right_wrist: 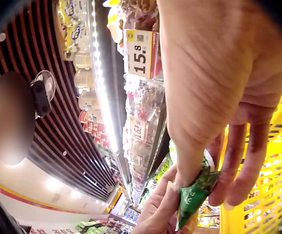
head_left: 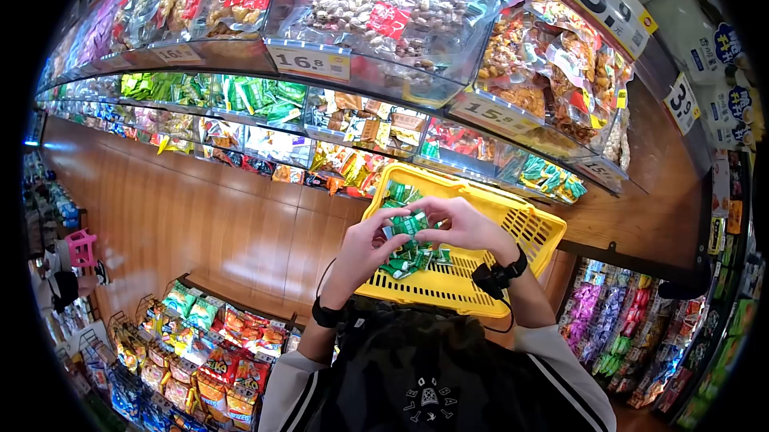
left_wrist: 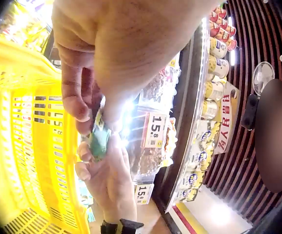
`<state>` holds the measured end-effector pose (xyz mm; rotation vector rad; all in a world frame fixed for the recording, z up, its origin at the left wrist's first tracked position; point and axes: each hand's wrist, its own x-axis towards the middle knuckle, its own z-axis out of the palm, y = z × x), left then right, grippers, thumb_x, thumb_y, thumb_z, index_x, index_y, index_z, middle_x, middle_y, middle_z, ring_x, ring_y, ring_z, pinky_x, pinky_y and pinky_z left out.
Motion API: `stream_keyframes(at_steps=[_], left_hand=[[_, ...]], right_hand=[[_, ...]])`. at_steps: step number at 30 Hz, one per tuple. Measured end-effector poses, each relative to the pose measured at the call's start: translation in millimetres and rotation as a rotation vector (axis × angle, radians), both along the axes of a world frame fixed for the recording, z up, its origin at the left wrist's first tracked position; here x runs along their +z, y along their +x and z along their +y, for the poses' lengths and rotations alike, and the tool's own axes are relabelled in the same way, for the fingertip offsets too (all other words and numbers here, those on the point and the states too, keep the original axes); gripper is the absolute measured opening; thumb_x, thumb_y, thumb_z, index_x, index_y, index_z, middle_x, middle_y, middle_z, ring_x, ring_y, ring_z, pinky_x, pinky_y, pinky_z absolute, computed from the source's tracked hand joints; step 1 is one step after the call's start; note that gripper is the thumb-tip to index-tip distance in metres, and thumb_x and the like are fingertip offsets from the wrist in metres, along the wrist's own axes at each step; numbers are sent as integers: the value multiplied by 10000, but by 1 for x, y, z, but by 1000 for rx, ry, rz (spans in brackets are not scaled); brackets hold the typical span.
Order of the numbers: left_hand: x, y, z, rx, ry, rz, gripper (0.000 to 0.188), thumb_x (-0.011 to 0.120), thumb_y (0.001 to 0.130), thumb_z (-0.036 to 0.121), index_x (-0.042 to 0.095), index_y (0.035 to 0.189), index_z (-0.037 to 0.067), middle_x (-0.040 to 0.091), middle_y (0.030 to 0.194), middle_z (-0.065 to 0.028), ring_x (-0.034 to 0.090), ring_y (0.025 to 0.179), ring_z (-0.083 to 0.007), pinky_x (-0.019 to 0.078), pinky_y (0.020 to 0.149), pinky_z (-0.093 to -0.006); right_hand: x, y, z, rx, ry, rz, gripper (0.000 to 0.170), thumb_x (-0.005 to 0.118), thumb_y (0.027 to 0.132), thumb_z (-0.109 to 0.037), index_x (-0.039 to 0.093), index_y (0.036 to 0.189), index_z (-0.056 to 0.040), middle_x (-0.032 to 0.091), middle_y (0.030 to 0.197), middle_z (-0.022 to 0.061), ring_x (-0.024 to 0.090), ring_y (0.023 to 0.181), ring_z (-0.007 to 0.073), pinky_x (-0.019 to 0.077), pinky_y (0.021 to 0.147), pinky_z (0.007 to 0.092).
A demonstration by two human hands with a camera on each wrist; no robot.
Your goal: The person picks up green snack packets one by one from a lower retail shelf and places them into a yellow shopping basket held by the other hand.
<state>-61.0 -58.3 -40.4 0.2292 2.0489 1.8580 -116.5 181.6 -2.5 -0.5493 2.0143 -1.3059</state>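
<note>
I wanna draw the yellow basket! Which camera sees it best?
The head camera sees best: most of the yellow basket, with green packets inside. The left wrist camera shows a big part, cut off by the edge. The right wrist camera shows only bits beside the right hand.

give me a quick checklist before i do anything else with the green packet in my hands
1. Grip on the green packet: ok, left hand and right hand both pinch it.
2. Yellow basket under the hands: ok.
3. Other green packets inside the basket: ok.
4. Those packets spread evenly: not ok, bunched towards the left end.
5. Held packet sealed all round: cannot tell, fingers cover part of it.
6. Fine print on it readable: cannot tell, too small.
</note>
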Motion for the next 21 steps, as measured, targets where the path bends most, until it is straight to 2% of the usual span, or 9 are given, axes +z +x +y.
stream_keyframes(at_steps=[3, 5, 8, 9, 13, 16, 18, 20, 21], left_hand=[[3, 4, 15, 122, 124, -63, 451, 709, 964, 82, 520, 1371, 37, 669, 950, -72, 679, 775, -102, 551, 665, -252], [1, 4, 17, 165, 135, -38, 464, 671, 987, 80, 445, 1385, 4, 681, 1025, -102, 692, 845, -138, 558, 718, -268], [-6, 6, 16, 169, 85, 50, 426, 646, 997, 78, 460, 1374, 11, 689, 1032, -106, 690, 868, -159, 561, 753, -289], [-10, 8, 15, 170, 85, 53, 426, 646, 997, 78, 460, 1374, 11, 689, 1032, -106, 690, 868, -159, 561, 753, -289], [-15, 14, 5, 101, 18, 66, 376, 582, 1021, 57, 453, 1371, 15, 680, 1074, -110, 709, 879, -167, 556, 771, -275], [-16, 18, -2, 91, 16, 43, 346, 571, 1025, 59, 474, 1355, 18, 685, 1066, -104, 705, 888, -162, 554, 785, -277], [-18, 18, -6, 98, 19, 34, 332, 564, 1029, 62, 483, 1348, 19, 685, 1066, -103, 702, 891, -158, 554, 792, -279], [-19, 18, -8, 128, -11, 32, 317, 556, 1034, 67, 487, 1338, 16, 679, 1069, -102, 690, 896, -151, 550, 808, -276], [-21, 19, -8, 129, -12, 29, 317, 556, 1034, 67, 487, 1338, 16, 679, 1069, -102, 690, 896, -151, 550, 808, -276]], right_hand=[[-4, -4, 15, -199, -176, -288, 293, 714, 967, -121, 647, 1244, -53, 708, 1043, 35, 710, 927, 125, 635, 683, 276], [-11, -16, 32, -419, -228, -222, 267, 667, 1001, -118, 627, 1246, -21, 702, 1091, 60, 724, 964, 162, 636, 713, 288], [-24, -48, 59, -662, -294, -172, 276, 602, 1047, -159, 598, 1250, 29, 692, 1164, 104, 730, 1009, 197, 633, 779, 293], [-48, -60, 76, -751, -190, -235, 367, 561, 1071, -222, 560, 1335, 33, 681, 1247, 91, 720, 1012, 175, 591, 858, 255], [-70, -81, 84, -819, -63, -215, 411, 543, 1078, -230, 535, 1356, 72, 673, 1266, 89, 723, 968, 173, 590, 836, 250], [-97, -94, 87, -758, 42, -164, 372, 595, 1046, -242, 609, 1302, 29, 722, 1135, 93, 725, 872, 172, 586, 786, 274], [-94, -97, 87, -384, 536, 52, 330, 669, 986, -249, 679, 1228, -26, 738, 971, 111, 715, 803, 180, 575, 746, 319], [-93, -91, 84, -472, 473, 42, 307, 723, 928, -245, 716, 1164, -49, 725, 859, 128, 720, 784, 188, 560, 716, 344], [-95, -88, 84, -464, 546, 228, 305, 730, 922, -236, 715, 1159, -44, 728, 848, 124, 722, 768, 182, 561, 709, 339]])
